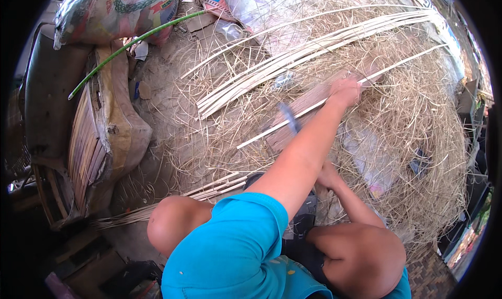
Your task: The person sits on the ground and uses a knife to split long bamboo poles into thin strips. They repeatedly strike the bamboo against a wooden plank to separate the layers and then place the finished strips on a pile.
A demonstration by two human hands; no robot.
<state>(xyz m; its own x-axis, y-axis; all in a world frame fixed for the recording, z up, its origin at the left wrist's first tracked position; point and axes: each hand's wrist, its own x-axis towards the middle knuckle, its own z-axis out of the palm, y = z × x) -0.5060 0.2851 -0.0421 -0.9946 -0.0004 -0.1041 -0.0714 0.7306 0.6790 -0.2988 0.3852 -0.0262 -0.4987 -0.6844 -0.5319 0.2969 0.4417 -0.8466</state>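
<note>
My left hand (346, 91), its arm stretched forward across the right one, is closed around a long pale bamboo strip (402, 65). The strip slants from near the middle up to the far right, over a wooden board (314, 100). A blurred knife blade (290, 117) meets the strip at the left edge of my forearm. My right hand (328, 175) is partly hidden below that forearm, its fingers closed. It lines up with the blade, though the forearm covers the handle.
Several split strips (298, 58) lie in a bundle beyond the board. Curly shavings (413, 137) cover the ground. More strips (214, 188) lie beside my left knee. A green stalk (136, 40) leans near a stuffed sack (117, 14) and a worn seat (117, 121) at left.
</note>
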